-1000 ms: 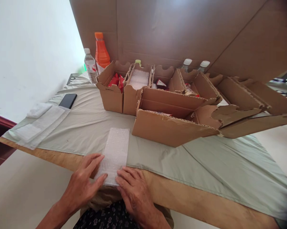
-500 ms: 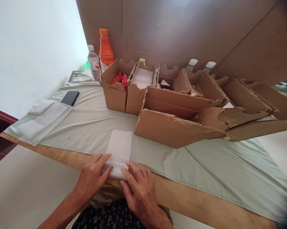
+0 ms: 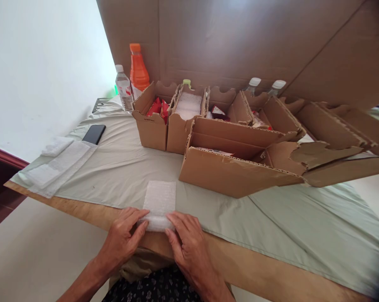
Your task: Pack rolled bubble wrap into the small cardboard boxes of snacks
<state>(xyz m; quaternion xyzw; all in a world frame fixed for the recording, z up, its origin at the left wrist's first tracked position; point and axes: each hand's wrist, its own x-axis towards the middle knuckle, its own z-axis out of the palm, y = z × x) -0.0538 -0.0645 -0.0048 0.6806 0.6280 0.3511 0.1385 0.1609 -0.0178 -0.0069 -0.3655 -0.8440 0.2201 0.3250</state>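
A strip of white bubble wrap (image 3: 160,197) lies on the cloth at the table's front edge, its near end folded over into a thick roll. My left hand (image 3: 124,233) grips the left end of that roll, thumb in front and fingers on top. At the right end, my right hand (image 3: 189,239) holds it the same way, fingers over the top and thumb at the near side. Whether anything lies inside the folded part cannot be seen.
More bubble wrap (image 3: 61,165) lies at the left beside a black phone (image 3: 94,134). Open cardboard boxes (image 3: 239,172) with red packets and wrap stand across the back. Behind them are a water bottle (image 3: 124,88) and an orange bottle (image 3: 139,69).
The near end of the bubble wrap has been rolled further over, so the flat part is shorter. My right hand has closed in on the roll's right end.
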